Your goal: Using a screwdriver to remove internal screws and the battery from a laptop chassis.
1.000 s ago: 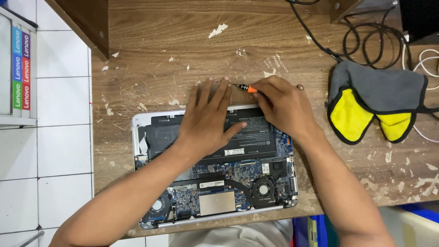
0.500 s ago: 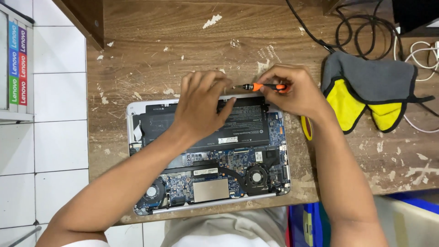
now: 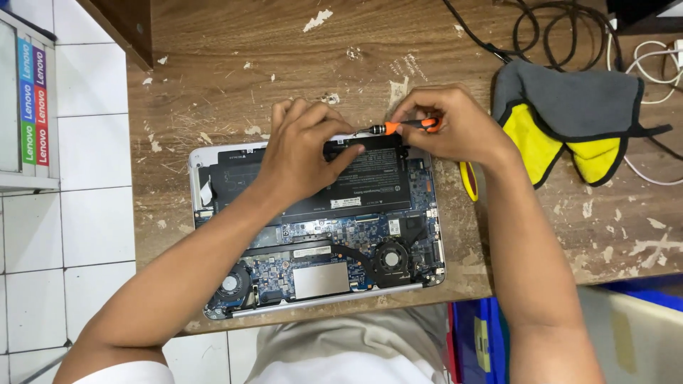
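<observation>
Gripping an orange screwdriver [image 3: 402, 126], the right hand [image 3: 455, 131] sits beside the left hand [image 3: 302, 146].

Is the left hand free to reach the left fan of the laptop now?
Probably yes. The left hand rests on the battery, and the fan lies uncovered beside the forearm, nothing on it.

Wooden tabletop [image 3: 235, 64] worn, rough, flecked with pale chipped patches. Laptop [image 3: 193, 165] shell matt silver metal; battery [image 3: 370, 186] matt black plastic (faint sheen). Screwdriver [image 3: 402, 126] handle orange plastic, tip bare metal. Cloth [image 3: 569, 107] soft grey and yellow fabric. Cables [image 3: 548, 28] smooth black rubbery. Floor tiles [image 3: 92, 149] glossy white
</observation>
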